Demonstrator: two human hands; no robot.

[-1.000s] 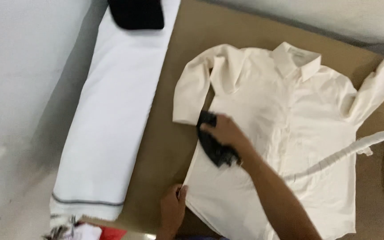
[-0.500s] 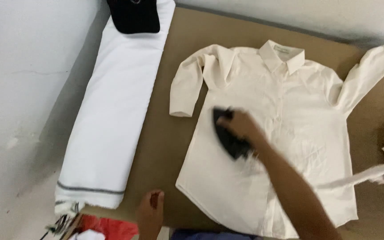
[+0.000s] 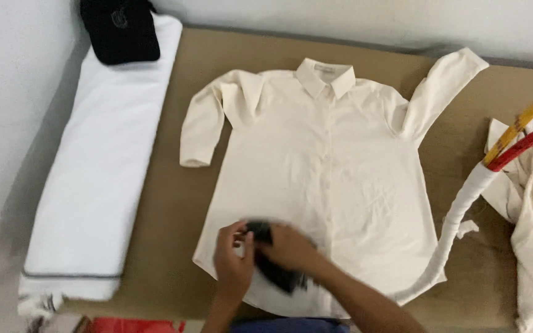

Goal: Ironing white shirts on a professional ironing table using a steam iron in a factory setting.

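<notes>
Iron on shirt hem | right hand clamped on it | left hand touching, grip unclear

Cream shirt on tan table; white cloth, seemingly grey-striped near one end.

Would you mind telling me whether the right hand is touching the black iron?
Touching: in the head view the right hand lies on the black iron, which rests on the cream shirt.
</notes>
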